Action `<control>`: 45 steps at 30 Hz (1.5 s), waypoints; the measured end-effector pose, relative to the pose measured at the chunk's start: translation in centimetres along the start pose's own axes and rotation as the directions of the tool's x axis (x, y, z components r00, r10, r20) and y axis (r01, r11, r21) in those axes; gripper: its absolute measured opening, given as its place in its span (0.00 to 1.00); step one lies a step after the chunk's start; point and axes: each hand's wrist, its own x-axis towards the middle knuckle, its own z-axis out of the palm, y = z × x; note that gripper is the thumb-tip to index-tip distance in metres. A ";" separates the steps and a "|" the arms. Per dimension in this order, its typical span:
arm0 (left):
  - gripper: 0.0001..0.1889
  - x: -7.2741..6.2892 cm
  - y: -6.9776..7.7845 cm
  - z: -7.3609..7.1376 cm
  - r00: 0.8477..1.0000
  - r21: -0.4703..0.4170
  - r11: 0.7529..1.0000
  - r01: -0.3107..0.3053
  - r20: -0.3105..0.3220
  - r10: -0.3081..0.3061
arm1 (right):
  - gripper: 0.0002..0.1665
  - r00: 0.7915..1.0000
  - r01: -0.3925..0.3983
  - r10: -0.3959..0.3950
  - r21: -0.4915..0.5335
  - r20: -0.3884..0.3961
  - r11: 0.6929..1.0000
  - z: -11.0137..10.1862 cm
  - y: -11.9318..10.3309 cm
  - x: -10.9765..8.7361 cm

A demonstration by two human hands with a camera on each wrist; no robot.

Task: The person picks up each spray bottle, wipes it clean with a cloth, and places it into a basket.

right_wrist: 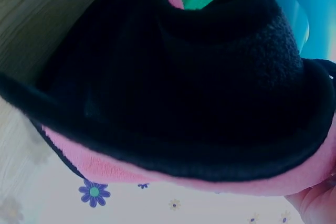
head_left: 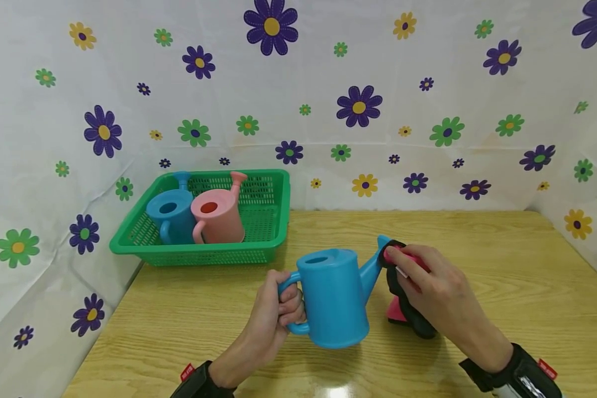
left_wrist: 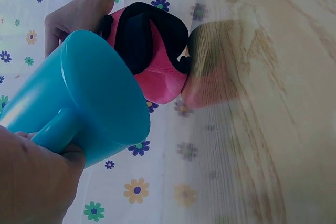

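Note:
A blue watering can [head_left: 334,298] is held by its handle in my left hand [head_left: 277,315], tilted slightly, with its spout to the right. The fingers curl through the handle. My right hand [head_left: 440,293] pinches a pink and black cloth [head_left: 410,307] against the upper end of the spout, which the cloth partly wraps. The rest of the cloth hangs down towards the table. In the left wrist view the can's base [left_wrist: 107,90] faces the camera, with the cloth [left_wrist: 163,80] beyond it. The cloth's black side [right_wrist: 210,93] fills most of the right wrist view.
At the back left of the wooden table [head_left: 507,265] stands a green perforated basket [head_left: 266,221]. Inside it, a blue watering can [head_left: 179,218] and a pink watering can [head_left: 224,215] stand side by side. Behind hangs a white sheet with printed flowers [head_left: 358,108].

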 end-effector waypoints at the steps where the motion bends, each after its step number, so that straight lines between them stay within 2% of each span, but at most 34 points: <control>1: 0.21 0.0 0.0 0.0 1.000 -0.003 1.000 0.000 -0.001 0.000 | 0.42 1.000 0.006 -0.007 0.005 0.003 1.000 0.1 -0.1 0.0; 7: 0.21 0.0 0.1 -0.1 1.000 -0.018 1.000 0.006 -0.004 -0.006 | 0.42 0.999 0.032 -0.031 0.019 -0.020 0.999 0.5 -0.5 0.1; 12: 0.21 0.0 0.1 -0.1 1.000 -0.040 0.999 -0.004 -0.008 0.004 | 0.41 0.999 0.037 -0.036 0.066 -0.007 0.997 0.8 -0.7 0.0; 18: 0.21 0.0 0.2 -0.1 1.000 -0.104 0.995 -0.010 -0.020 0.008 | 0.19 0.994 0.110 -0.112 0.130 0.002 0.985 1.2 -0.8 -0.1; 26: 0.21 0.1 0.3 -0.3 0.999 -0.140 0.990 -0.013 -0.033 0.009 | 0.21 0.991 0.115 -0.126 0.175 0.052 0.978 1.1 -1.0 0.0; 29: 0.21 0.2 0.2 -0.5 0.999 -0.171 0.985 0.001 -0.034 -0.006 | 0.19 0.989 0.125 -0.137 0.182 0.054 0.975 1.1 -1.1 0.0; 31: 0.21 0.3 0.1 -0.6 0.999 -0.202 0.979 0.015 -0.032 -0.022 | 0.21 0.989 0.131 -0.142 0.184 0.049 0.974 1.1 -1.1 0.0; 34: 0.21 0.4 0.0 -0.8 0.999 -0.269 0.962 0.035 -0.018 -0.041 | 0.28 0.990 0.127 -0.136 0.181 0.037 0.975 1.1 -1.2 0.0; 38: 0.22 0.6 -0.3 -0.8 0.998 -0.375 0.925 0.065 0.017 -0.063 | 0.28 0.995 0.099 -0.099 0.170 -0.009 0.980 1.0 -1.4 0.0; 45: 0.26 0.5 -1.2 -0.2 0.989 -0.553 0.820 0.147 0.058 -0.138 | 0.26 0.993 0.030 -0.009 0.177 -0.119 0.984 0.8 -1.8 0.0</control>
